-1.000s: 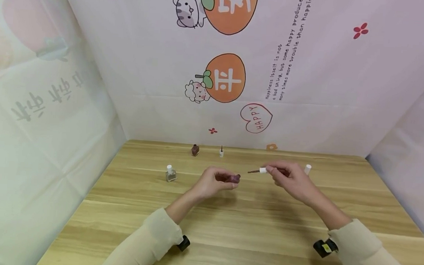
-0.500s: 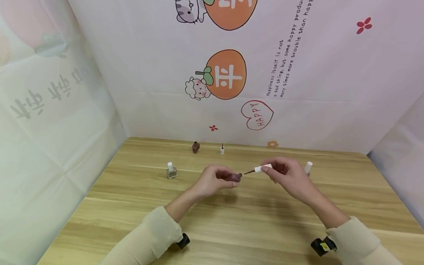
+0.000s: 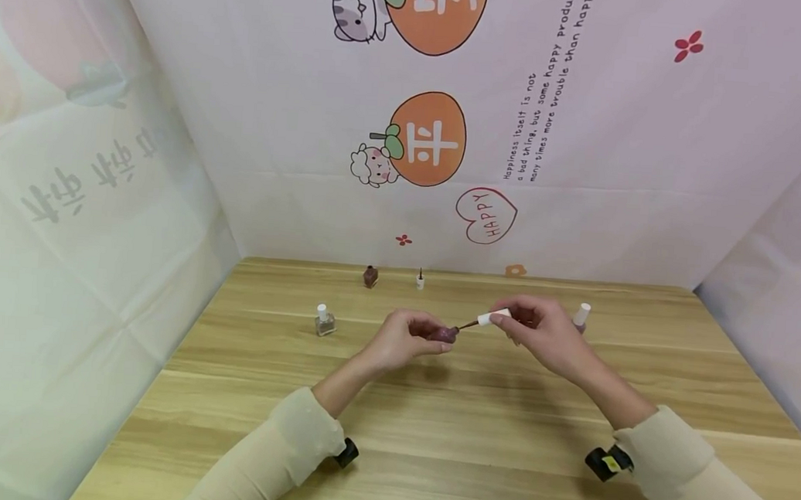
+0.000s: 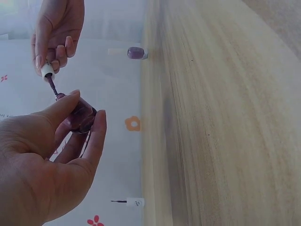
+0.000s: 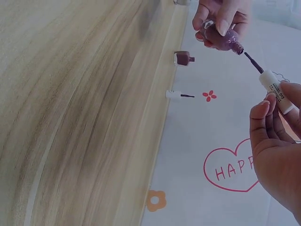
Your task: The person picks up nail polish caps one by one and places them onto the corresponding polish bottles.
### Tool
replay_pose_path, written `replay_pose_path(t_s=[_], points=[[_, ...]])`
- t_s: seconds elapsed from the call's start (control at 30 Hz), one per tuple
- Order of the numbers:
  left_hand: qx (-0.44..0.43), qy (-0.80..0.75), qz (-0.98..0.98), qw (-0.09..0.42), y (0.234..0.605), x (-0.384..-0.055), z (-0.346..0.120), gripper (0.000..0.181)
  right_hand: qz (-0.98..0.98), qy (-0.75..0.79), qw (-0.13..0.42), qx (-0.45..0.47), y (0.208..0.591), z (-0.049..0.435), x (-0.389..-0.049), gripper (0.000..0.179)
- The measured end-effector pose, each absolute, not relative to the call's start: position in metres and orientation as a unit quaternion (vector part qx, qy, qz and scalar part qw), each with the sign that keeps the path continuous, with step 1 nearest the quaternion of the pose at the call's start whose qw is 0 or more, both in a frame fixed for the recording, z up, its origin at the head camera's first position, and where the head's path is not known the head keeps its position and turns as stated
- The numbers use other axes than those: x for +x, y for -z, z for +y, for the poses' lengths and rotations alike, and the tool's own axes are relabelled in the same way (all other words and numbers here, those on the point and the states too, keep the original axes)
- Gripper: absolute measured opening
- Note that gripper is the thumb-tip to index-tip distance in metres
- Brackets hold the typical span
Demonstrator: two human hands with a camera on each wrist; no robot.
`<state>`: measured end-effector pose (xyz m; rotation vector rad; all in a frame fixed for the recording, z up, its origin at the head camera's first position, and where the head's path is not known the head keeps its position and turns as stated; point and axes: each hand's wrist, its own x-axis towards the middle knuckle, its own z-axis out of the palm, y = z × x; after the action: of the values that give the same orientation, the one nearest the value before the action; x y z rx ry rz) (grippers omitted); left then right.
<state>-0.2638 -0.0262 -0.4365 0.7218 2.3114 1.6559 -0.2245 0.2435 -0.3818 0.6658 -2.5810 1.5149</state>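
Observation:
My left hand (image 3: 397, 344) holds a purple nail polish bottle (image 4: 81, 115) between thumb and fingers, tilted with its uncapped neck toward the right. My right hand (image 3: 541, 333) pinches a white nail polish cap (image 5: 276, 92), whose dark brush (image 5: 254, 62) points at the bottle. The brush tip is right at the bottle's mouth. Both hands are raised above the wooden table (image 3: 485, 442).
At the back stand an open brown bottle (image 3: 370, 277) and a white cap (image 3: 420, 282) with its brush upward. A clear bottle (image 3: 325, 323) with a white cap is on the left. Behind my right hand is another white-capped bottle (image 3: 581, 318). A printed cloth (image 3: 305, 212) rises behind the table.
My right hand has brought the brush leftward, closing the gap to the bottle's mouth. The left hand has stayed nearly still with the bottle. The head view has tilted slightly.

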Motion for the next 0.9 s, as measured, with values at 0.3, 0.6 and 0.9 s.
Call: replay_pose_path(t_s=[0.3,0.6,0.9], points=[[0.242,-0.552,0.791,0.105,0.4329,-0.2618,-0.0263,0.020,-0.847,-0.486,0.041,0.214,0.3840,0.2417,-0.2255,0.013],[0.240,-0.547,0.795,0.108,0.4310,-0.2605,-0.0265,0.019,-0.845,-0.486,0.045,0.217,0.3840,0.2392,-0.2256,0.012],[0.240,-0.549,0.794,0.106,0.4293,-0.2599,-0.0248,0.018,-0.849,-0.481,0.036,0.215,0.3845,0.2368,-0.2240,0.011]])
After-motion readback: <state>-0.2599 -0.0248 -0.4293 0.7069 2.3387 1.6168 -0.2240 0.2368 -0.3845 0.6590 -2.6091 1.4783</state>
